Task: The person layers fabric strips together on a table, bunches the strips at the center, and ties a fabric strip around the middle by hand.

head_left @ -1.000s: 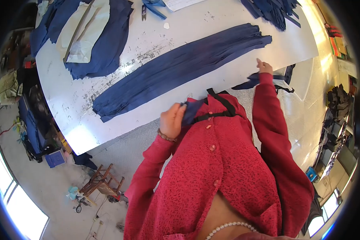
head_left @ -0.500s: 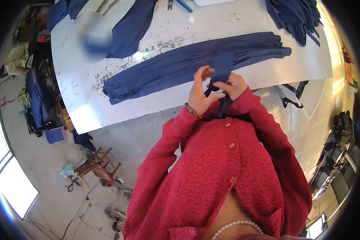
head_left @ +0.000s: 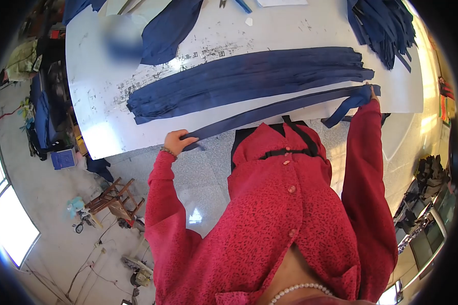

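Observation:
A long navy fabric strip (head_left: 269,111) is stretched between my two hands along the near edge of the white table. My left hand (head_left: 176,141), with a beaded bracelet at the wrist, is closed on the strip's left part, and a short end hangs past the fingers. At the right, my right hand (head_left: 374,94) grips the other part, where a loose length folds back and droops over the table edge. Its fingers are partly hidden by the cloth. Just beyond lies a stack of navy fabric strips (head_left: 249,76), apart from my hands.
More navy strips (head_left: 382,30) are heaped at the far right of the white table (head_left: 102,101). A larger navy cloth piece (head_left: 170,30) lies at the far left, beside a blurred patch. On the floor at left stands a wooden stool (head_left: 114,199).
My hands, close together in front of my chest before, have moved wide apart, left and right. The strip bunched between them is now drawn out lengthwise.

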`<state>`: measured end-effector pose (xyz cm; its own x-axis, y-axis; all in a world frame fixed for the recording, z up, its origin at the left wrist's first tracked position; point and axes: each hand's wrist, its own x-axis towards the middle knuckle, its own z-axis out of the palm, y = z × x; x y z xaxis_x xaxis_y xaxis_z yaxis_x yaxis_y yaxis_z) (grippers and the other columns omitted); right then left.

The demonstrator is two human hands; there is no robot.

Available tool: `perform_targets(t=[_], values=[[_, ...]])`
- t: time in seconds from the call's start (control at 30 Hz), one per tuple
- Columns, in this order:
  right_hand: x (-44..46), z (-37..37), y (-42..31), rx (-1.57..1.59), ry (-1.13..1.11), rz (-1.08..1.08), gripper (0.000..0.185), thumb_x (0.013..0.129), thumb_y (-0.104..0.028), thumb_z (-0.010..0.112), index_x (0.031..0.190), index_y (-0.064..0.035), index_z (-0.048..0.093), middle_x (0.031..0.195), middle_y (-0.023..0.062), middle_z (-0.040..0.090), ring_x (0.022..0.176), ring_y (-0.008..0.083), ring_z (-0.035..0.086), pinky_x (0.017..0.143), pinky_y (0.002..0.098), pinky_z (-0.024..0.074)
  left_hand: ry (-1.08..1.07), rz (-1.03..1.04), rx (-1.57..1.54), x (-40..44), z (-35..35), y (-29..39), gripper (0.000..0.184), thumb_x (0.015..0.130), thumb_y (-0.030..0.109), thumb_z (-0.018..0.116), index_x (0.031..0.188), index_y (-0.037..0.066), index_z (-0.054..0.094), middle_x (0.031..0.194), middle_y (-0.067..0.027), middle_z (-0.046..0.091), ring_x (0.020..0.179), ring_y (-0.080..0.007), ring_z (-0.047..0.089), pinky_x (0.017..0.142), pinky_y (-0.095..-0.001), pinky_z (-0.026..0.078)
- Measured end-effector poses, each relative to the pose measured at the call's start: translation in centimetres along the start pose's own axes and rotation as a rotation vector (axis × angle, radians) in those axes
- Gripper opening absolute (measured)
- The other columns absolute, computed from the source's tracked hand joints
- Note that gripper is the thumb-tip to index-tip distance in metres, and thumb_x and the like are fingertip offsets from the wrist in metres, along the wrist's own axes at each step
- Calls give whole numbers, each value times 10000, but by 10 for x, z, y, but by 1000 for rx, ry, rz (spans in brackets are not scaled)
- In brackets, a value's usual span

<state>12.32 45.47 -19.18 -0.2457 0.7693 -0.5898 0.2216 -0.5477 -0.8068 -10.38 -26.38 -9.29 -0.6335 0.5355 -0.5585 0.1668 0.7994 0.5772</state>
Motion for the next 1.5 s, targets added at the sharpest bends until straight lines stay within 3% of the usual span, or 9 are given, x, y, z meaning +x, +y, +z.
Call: perform_targets(t=[0.03,0.13,0.67,0.87,0.93,1.03,1.1,1.2,1.5], values=[[8,-4,6,-26,17,11,404,854,-278,604,1111,30,556,937,126,679,752,227,638,693,338,518,8,-47,33,-3,-9,-11,358,722,386,710,747,36,638,672,-125,616,612,-295,583,587,-365,441],[22,-5,22,-117,76,22,409,857,-291,595,1108,30,559,931,125,680,752,225,638,693,337,516,36,-49,266,-1,-28,-47,335,728,367,697,827,52,645,787,-139,637,758,-331,605,661,-395,463],[54,-15,44,-580,515,33,451,874,-362,545,1094,30,571,903,115,687,751,214,634,694,331,508,-68,-223,858,63,-37,-121,193,731,114,663,920,150,680,955,-82,590,946,-267,589,811,-379,465],[65,-61,29,-508,571,152,471,880,-389,526,1089,30,576,892,111,690,751,209,633,694,329,504,499,-600,854,65,-11,-80,423,740,34,608,1154,104,553,1169,-117,536,1125,-294,474,951,-391,380],[60,-59,35,-393,518,135,559,883,-472,447,1057,39,591,830,103,694,719,192,621,723,320,474,808,-290,640,63,1,-41,445,766,12,562,1204,36,484,1184,-160,512,1122,-324,464,946,-409,372],[-40,53,30,-507,62,-214,482,884,-423,480,960,39,594,692,106,658,657,178,597,776,281,416,761,-17,244,83,42,37,363,779,-3,547,1142,8,524,1122,-160,527,1025,-310,509,888,-393,393],[-109,122,49,-449,-184,-174,381,907,-350,485,935,19,575,701,92,632,657,161,591,720,273,434,545,28,-198,97,84,119,326,828,55,579,1150,74,532,1096,-78,548,810,-165,580,678,-279,466],[-195,184,59,-398,-574,-140,262,929,-249,445,925,0,526,743,73,606,692,141,581,717,266,436,97,133,-695,93,119,228,407,803,48,613,1188,66,482,1153,-71,527,858,-131,595,643,-233,473],[-246,211,88,-308,-708,-351,201,936,-217,454,1013,-32,472,819,60,568,792,133,537,749,265,433,267,67,-507,97,147,252,157,817,124,641,876,-10,586,708,-56,631,668,-117,603,618,-256,475]])
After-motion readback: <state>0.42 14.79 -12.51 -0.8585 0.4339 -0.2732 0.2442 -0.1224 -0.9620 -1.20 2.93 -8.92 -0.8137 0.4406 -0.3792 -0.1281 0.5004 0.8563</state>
